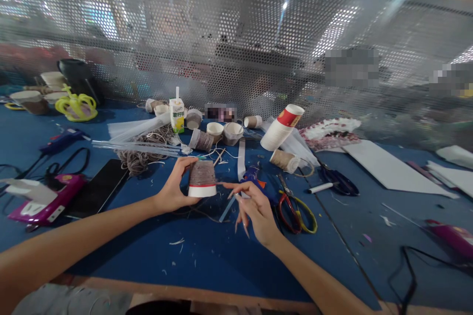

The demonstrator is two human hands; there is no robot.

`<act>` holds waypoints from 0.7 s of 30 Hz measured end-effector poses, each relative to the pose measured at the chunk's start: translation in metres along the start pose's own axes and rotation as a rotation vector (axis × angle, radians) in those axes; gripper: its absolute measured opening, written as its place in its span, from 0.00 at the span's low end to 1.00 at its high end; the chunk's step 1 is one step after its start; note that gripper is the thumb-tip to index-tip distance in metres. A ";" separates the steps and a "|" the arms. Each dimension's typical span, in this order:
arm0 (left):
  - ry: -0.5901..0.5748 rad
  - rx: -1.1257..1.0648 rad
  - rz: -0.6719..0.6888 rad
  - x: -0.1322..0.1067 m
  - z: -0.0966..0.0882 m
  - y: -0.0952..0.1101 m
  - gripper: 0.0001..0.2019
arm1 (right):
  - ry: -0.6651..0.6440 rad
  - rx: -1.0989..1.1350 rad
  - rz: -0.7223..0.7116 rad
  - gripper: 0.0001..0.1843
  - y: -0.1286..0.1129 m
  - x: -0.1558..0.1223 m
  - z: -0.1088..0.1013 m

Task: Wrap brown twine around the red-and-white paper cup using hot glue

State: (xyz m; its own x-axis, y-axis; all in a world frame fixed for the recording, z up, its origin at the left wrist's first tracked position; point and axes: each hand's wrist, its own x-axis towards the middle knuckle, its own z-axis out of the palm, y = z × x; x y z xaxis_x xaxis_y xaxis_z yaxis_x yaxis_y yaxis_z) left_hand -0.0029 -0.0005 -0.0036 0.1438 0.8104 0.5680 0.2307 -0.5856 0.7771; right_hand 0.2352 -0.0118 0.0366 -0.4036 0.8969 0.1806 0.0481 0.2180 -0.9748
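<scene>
My left hand (173,184) is closed around a paper cup (202,191), thumb below and fingers above. Grey-brown cord (201,173) is wound round most of the cup, leaving a white band and a red line bare at one end. To the right of the cup, my right hand (254,209) has its fingers spread, with the index fingertip at or very close to the cup's side. Whether a thin strand lies between its fingers is too small to make out. Beneath the hands, a loose strand (207,215) trails over the blue table.
Behind the hands stand several cord-wrapped cups (201,140), a drink carton (177,115) and stacked paper cups (283,128). Scissors (295,211) and a blue glue gun (253,174) lie to the right. A cord pile (138,155) and a phone-like black slab (98,189) are left.
</scene>
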 end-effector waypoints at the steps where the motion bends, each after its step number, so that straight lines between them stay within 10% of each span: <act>1: 0.003 0.004 -0.001 0.000 0.000 0.000 0.38 | 0.056 -0.003 0.000 0.10 0.002 0.001 -0.001; 5: -0.005 0.073 0.026 0.000 -0.001 -0.001 0.38 | 0.153 -0.003 -0.080 0.09 0.004 0.001 -0.004; 14: -0.012 0.236 0.097 0.003 0.000 0.007 0.38 | -0.373 -0.262 -0.209 0.11 -0.013 -0.007 0.010; 21: 0.002 0.249 0.135 0.003 0.000 0.008 0.38 | -0.309 -0.297 -0.194 0.06 -0.009 -0.004 0.012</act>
State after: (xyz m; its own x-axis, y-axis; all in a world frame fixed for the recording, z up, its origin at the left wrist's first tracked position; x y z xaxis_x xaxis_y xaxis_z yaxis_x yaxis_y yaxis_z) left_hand -0.0004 -0.0032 0.0042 0.1877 0.7253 0.6623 0.4391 -0.6651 0.6040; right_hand 0.2256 -0.0215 0.0436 -0.6816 0.6823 0.2643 0.1864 0.5112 -0.8390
